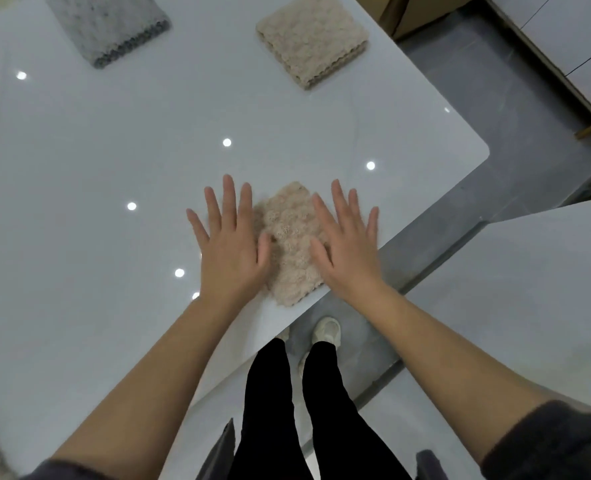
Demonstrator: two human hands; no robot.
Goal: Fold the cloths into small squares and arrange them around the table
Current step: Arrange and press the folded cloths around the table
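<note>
Left hand: your left hand point(230, 247) is lying flat, fingers straight and spread, over the left edge of the beige cloth point(288, 244), gripping nothing
Right hand: your right hand point(347, 244) is pressing flat on its right edge, fingers straight
Beige cloth: it is sitting folded near the front edge of the white table point(114, 150)
Farther out: a second folded beige cloth point(312, 39) and a folded grey cloth point(108, 26) are lying well apart at the far side
</note>
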